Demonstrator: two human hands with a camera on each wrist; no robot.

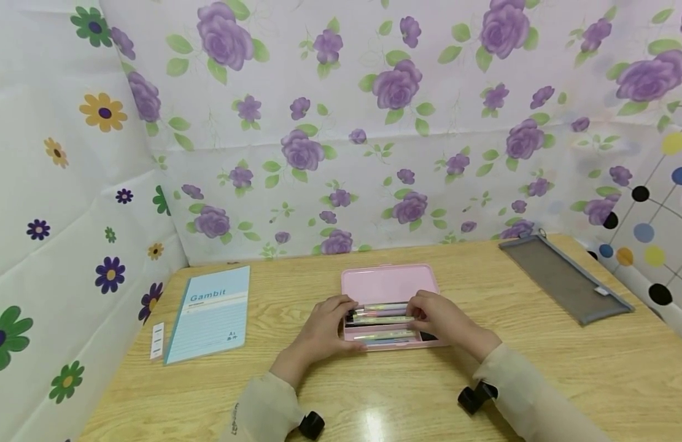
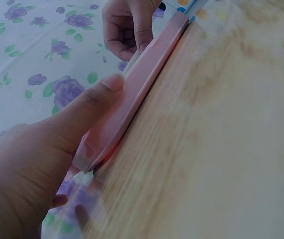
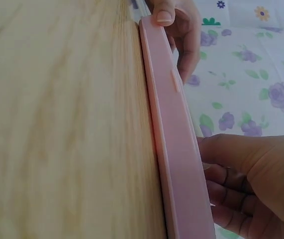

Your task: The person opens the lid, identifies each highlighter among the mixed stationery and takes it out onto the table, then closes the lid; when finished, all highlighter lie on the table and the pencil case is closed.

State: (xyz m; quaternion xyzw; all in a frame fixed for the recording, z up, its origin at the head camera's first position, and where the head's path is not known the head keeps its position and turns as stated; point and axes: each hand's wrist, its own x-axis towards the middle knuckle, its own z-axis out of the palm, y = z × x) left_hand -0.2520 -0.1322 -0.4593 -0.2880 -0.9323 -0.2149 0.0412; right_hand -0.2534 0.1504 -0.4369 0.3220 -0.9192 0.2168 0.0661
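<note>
Pale cream fabric sleeves [image 1: 539, 396] reach in from the bottom edge of the head view, with small black cylindrical fittings [image 1: 312, 425] by the wrists. Beyond them, on a light wood-grain table [image 1: 368, 393], lies a shallow, rectangular pink pencil case [image 1: 389, 282], its lid folded open toward the far side. Left hand [image 1: 325, 331] grips the left end of the case, the thumb pressed on the near wall and the fingers bent over the far part of that end. Right hand [image 1: 442, 319] is at the right part of the case, fingers curled, thumb and fingertips pinching the right end of a slim, pale yellow-green pen [image 1: 383, 320]. More slender pastel pens [image 1: 385, 335] lie lengthwise in the tray, nearer the front wall. Well to the left rests a light blue paper notebook [image 1: 210, 316] marked "Gambit", with a narrow white strip [image 1: 157, 341] just beside it. Far to the right lies a flat grey mesh pouch [image 1: 564, 279] with darker edging. Behind everything hangs white cloth printed with purple roses [image 1: 341, 135].
</note>
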